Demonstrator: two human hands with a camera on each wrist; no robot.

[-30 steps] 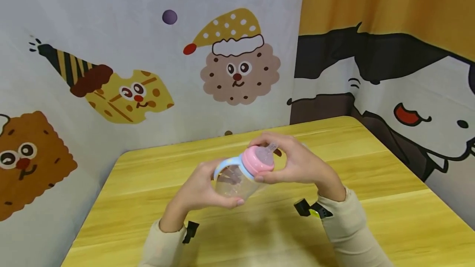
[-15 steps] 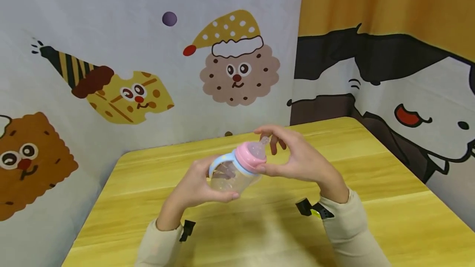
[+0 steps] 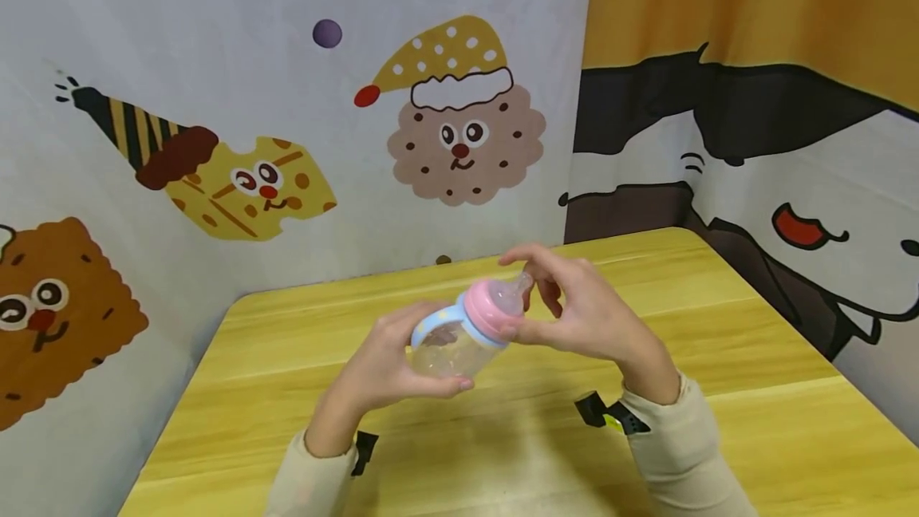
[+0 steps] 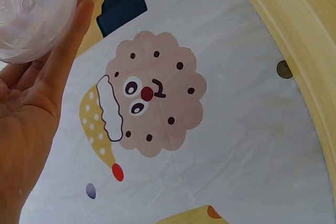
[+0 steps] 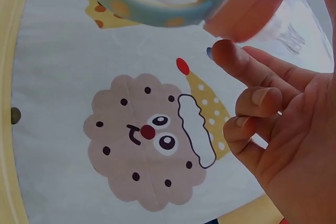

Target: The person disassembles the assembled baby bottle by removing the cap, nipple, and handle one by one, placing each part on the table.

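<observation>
A clear baby bottle [image 3: 454, 356] tilts up to the right above the table, with a pink collar [image 3: 488, 311], a clear teat [image 3: 518, 289] and a light blue handle [image 3: 435, 319]. My left hand [image 3: 380, 359] holds its body, thumb below; the left wrist view shows the round base [image 4: 31, 14] against that hand [image 4: 31, 108]. The thumb of my right hand [image 3: 592, 313] is at the collar, its index finger raised past the teat. In the right wrist view, several fingers of the right hand [image 5: 294, 129] are bent loosely near the collar [image 5: 252, 9].
The wooden table [image 3: 273, 389] lies beneath both hands. Behind it hangs a white cloth [image 3: 273, 22] printed with cartoon food, and a yellow, black and white printed curtain [image 3: 754, 6] hangs on the right. Black wrist devices sit at both cuffs.
My right fingers have come off the collar's far side and spread upward, while the thumb has stayed at the collar. The bottle shifted slightly left, then back right, in my left hand.
</observation>
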